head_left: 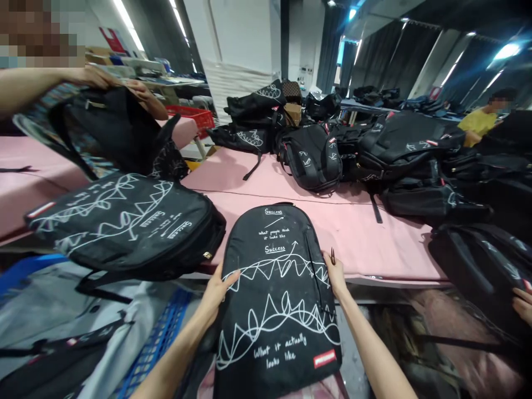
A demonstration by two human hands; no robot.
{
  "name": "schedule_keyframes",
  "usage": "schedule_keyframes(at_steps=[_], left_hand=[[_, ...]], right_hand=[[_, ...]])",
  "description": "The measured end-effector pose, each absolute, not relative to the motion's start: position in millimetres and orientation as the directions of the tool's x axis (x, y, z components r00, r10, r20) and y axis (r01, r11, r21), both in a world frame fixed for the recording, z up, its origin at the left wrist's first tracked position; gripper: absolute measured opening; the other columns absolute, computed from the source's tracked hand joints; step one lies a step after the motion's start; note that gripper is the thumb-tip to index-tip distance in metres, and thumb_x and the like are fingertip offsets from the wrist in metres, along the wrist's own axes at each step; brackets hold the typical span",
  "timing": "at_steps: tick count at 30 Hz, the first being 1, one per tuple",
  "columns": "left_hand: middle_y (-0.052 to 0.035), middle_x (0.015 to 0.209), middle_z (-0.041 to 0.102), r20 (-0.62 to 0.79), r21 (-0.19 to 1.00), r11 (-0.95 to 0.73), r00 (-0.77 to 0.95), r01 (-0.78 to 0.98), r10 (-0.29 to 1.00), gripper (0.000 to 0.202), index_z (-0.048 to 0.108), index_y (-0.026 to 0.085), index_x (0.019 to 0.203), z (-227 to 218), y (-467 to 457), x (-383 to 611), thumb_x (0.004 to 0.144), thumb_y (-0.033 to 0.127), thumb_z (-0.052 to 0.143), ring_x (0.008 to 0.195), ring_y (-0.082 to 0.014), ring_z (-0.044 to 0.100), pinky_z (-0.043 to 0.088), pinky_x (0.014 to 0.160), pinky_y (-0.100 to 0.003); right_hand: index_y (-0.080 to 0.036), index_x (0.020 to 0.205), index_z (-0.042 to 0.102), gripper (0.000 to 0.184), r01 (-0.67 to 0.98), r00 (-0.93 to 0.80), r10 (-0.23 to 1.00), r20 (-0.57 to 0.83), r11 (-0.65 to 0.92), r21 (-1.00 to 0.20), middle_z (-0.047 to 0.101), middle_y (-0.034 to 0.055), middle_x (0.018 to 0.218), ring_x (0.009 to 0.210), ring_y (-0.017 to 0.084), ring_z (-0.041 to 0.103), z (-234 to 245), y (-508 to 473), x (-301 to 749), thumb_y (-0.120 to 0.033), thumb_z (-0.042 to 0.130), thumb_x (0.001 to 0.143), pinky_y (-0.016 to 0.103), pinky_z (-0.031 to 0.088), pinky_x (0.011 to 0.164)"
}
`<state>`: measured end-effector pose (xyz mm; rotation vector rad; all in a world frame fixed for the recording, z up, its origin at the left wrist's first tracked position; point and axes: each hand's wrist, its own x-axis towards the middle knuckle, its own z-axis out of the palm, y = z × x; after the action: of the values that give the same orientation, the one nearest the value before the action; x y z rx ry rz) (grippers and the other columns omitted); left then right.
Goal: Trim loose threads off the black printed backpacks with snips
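Note:
A black backpack (282, 288) with white scribbled lines, white lettering and a red label leans in front of me, its top against the edge of the pink table. My left hand (221, 287) grips its left side, thumb on the front panel. On the opposite side my right hand (334, 272) holds the edge, and a small dark pointed tool (332, 255), perhaps thread snips, sticks up from its fingers. The fingers behind the bag are hidden. Just left of it, a similar backpack (137, 221) lies on its back, overhanging the table edge.
The pink table (233, 172) bears several more black backpacks (316, 158) at its back and right. At the left a co-worker's hands (100, 77) hold an open black bag (116, 127). Another person's hand (522, 302) touches a bag at far right. A blue crate (155, 332) stands below.

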<state>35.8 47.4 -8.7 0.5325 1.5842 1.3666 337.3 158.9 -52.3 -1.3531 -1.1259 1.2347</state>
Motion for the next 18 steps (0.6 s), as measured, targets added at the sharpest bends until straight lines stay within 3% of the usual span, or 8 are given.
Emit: schedule_keyframes(at_steps=[6,11,18], left_hand=[[-0.0089,0.114,0.064,-0.373,0.915,0.268,-0.386,-0.301,0.844,0.076,0.048,0.024,0.127,-10,47,28,0.057,0.027,0.077,0.089,-0.0222,0.066,0.054,0.072,-0.026],[-0.0084,0.115,0.064,-0.409,0.892,0.291,-0.343,-0.346,0.846,0.08,0.045,0.025,0.129,-12,51,24,0.056,0.021,0.077,0.085,-0.02,0.067,0.054,0.072,-0.025],[-0.0064,0.107,0.067,-0.393,0.899,0.274,-0.352,-0.342,0.849,0.08,0.047,0.024,0.128,-15,53,25,0.054,0.016,0.076,0.076,-0.0176,0.067,0.055,0.066,-0.023]], right_hand=[[-0.009,0.084,0.069,0.045,-0.001,0.012,0.984,-0.18,-0.18,-0.984,0.065,0.0044,0.068,0.063,0.016,0.056,-50,161,340,-0.051,0.061,0.069,0.025,0.043,0.056],[-0.011,0.065,0.063,0.039,0.004,-0.054,0.983,-0.176,-0.176,-0.984,0.049,-0.0033,0.048,0.046,0.008,0.04,-42,166,348,-0.049,0.068,0.063,0.021,0.03,0.044],[-0.013,0.064,0.058,0.037,-0.013,-0.045,0.984,-0.171,-0.172,-0.985,0.053,-0.0029,0.059,0.059,0.01,0.045,-51,165,347,-0.048,0.068,0.059,0.023,0.037,0.059]])
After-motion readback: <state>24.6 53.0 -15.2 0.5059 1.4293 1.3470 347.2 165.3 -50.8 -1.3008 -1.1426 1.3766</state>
